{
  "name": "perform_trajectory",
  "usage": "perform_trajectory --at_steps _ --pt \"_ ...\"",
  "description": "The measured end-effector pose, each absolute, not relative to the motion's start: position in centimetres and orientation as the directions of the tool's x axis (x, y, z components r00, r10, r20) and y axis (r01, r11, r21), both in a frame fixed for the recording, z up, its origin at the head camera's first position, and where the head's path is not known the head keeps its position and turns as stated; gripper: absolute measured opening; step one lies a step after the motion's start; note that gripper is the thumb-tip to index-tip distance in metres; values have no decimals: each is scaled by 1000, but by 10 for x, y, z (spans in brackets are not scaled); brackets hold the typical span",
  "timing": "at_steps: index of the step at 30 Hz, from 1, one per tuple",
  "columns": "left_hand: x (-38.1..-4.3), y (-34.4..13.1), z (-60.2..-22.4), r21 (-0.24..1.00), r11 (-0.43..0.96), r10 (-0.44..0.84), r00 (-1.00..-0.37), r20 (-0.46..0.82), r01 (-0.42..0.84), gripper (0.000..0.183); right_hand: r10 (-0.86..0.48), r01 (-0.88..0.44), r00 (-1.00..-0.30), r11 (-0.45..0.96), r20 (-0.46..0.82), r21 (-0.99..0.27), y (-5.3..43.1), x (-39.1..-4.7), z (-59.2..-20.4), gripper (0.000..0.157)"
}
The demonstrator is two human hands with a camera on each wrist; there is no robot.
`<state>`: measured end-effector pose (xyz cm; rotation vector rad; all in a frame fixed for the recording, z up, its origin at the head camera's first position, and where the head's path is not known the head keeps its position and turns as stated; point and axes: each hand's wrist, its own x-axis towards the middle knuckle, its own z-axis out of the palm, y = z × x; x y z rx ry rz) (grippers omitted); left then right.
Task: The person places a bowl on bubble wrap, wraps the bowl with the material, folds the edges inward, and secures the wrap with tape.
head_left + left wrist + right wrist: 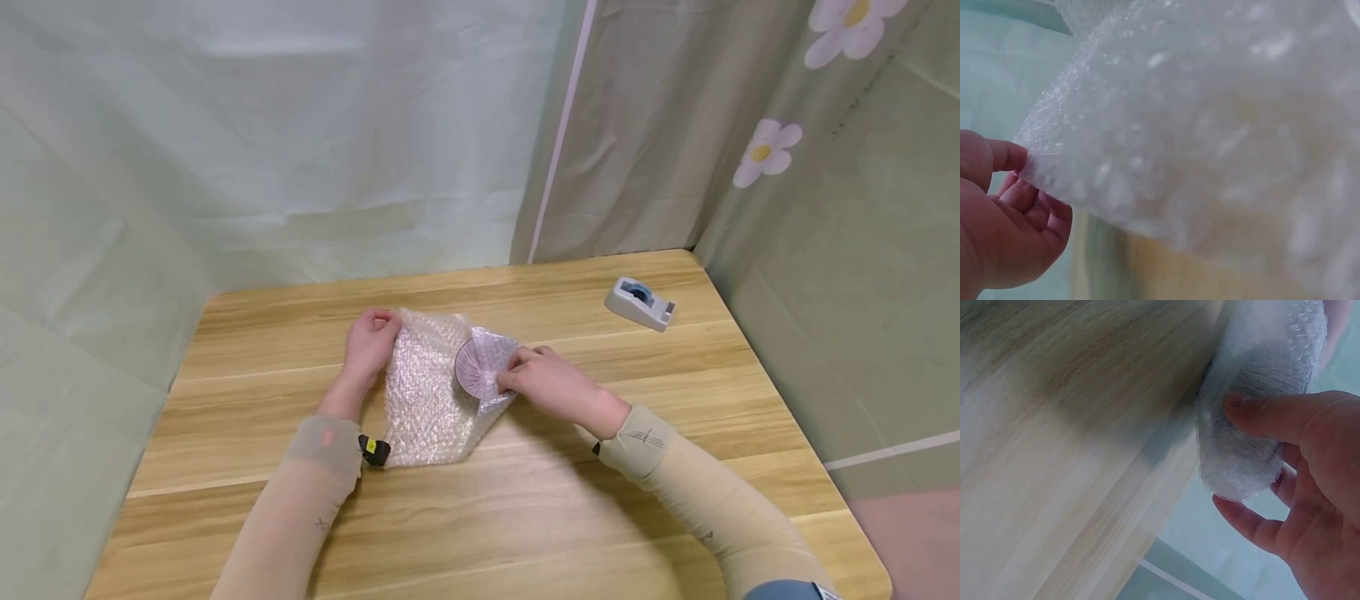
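Observation:
A sheet of bubble wrap (423, 400) lies spread over the middle of the table, its right part folded around a round, ribbed, lilac-tinted object (474, 368) with a dark rim. What exactly that object is, I cannot tell. My left hand (369, 343) pinches the far left corner of the sheet between thumb and fingers; in the left wrist view the bubble wrap (1166, 125) is lifted there. On the other side, my right hand (551, 382) grips the wrapped object, thumb pressing on the ribbed part and fingers around the bubble-wrapped end (1241, 478).
A pale grey tape dispenser (640, 303) with a blue core stands at the back right of the wooden table (262, 350). Pale curtains (375, 150) hang behind and beside the table. Its far edge meets the back curtain.

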<state>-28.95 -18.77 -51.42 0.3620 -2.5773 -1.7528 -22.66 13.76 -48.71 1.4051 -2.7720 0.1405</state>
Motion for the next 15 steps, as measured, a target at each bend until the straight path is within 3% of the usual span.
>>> perform_trajectory --at_steps 15 --pt "-277 -158 -481 936 351 -25 -999 47 35 21 -809 -813 -583 581 80 -45 136 -226 -487 17"
